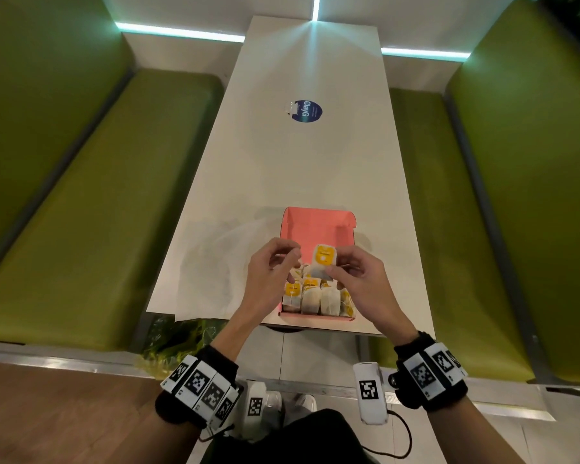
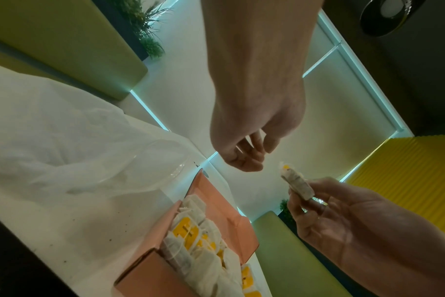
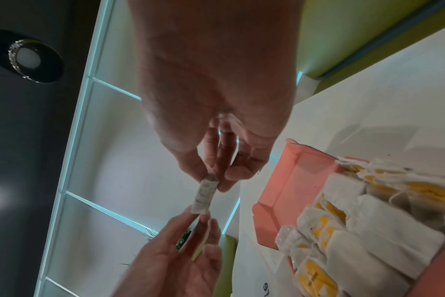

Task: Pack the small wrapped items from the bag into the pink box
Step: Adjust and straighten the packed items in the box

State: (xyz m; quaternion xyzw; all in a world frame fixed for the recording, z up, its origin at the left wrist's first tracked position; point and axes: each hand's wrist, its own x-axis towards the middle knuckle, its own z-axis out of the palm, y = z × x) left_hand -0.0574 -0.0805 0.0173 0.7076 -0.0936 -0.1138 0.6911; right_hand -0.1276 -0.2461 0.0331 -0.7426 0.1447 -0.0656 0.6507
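Note:
The pink box lies open at the table's near edge, its near half filled with several white wrapped items with yellow labels. Above the box my right hand pinches one wrapped item by its lower end, label up. My left hand hovers just left of that item with fingers loosely curled, and I see nothing in it. A clear plastic bag lies flat on the table left of the box. In the right wrist view the thumb and fingers clamp the item edge-on.
The white table carries a round blue sticker further away. Green benches run along both sides. Crumpled green wrapping sits below the table's near left corner.

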